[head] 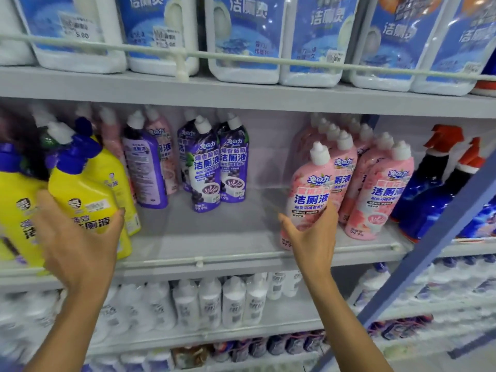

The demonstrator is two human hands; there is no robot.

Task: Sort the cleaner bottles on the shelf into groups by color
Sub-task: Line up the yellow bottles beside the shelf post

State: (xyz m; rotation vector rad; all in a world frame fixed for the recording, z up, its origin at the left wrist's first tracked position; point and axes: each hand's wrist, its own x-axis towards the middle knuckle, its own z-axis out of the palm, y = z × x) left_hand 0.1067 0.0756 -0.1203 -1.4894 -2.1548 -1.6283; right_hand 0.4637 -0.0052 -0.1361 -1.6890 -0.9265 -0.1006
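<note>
While both hands are busy in the head view, a yellow bottle [83,194] is clasped by the left hand [77,237] & a pink bottle [308,200] is clamped by the right hand [311,232]. Purple bottles [212,162] stand btwn the hands. Risk: neighbouring pink bottles [375,194] just right of the right hand could be knocked over if the held one is swung.

On the middle shelf [214,245] I see the blue-capped bottles [83,194] far left, the grape bottles [206,167] behind centre, the peach bottles [375,189] right, and the spray bottles [434,183] beyond them.
</note>
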